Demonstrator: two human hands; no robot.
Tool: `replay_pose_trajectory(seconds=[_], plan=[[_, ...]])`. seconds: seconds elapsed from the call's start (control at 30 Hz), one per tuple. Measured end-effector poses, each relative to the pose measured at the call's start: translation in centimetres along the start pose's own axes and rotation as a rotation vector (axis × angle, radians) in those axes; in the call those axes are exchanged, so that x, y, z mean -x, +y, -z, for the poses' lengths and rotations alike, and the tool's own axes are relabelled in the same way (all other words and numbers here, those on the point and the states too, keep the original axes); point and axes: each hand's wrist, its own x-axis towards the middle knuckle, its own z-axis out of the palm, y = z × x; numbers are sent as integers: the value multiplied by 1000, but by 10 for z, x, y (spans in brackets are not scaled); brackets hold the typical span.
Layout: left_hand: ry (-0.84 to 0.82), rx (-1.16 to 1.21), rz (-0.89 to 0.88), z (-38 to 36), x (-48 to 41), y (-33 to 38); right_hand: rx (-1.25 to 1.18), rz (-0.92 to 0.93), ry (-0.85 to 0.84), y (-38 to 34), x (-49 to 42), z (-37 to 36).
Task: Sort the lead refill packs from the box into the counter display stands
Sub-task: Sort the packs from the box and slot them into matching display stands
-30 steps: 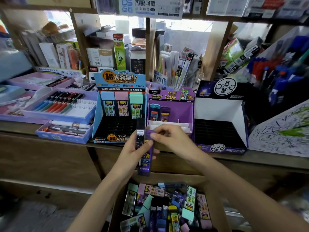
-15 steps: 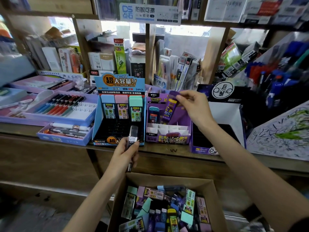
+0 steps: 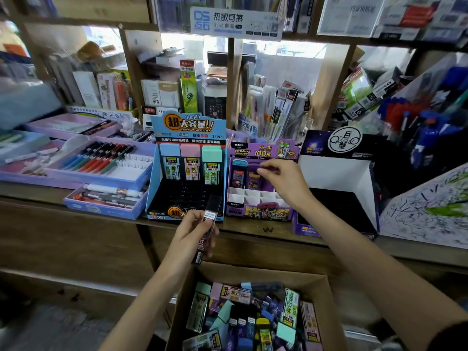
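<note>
Standing upright in left grip (image 3: 195, 234), black pack (image 3: 211, 211) (right grip (image 3: 283, 181) pinching purple pack (image 3: 266, 170))

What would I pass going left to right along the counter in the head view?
Lilac pen tray, blue display stand, purple display stand, black-and-white display stand, scribbled paper.

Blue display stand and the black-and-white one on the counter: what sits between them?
The purple display stand, shown in the head view. The right hand pinches a purple pack at its back row.
</note>
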Motion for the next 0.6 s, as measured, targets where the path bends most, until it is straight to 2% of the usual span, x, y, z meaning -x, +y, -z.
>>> replay_pose_trajectory(seconds=[0.23, 0.33, 0.4, 0.53, 0.6], plan=[[-13, -16, -63, -4, 0, 4, 148, -77, -28, 2, 8, -5], [-5, -16, -108, -6, -2, 5, 231, -31, 53, -6, 21, -2], [-12, -14, -128, -9, -3, 5, 125, 6, 82, -17, 38, 0], [-41, -13, -179, -18, -6, 5, -274, -82, -198, -44, 73, -2], [-50, 10, -206, -24, -8, 4, -433, -115, -266, -50, 82, -7]])
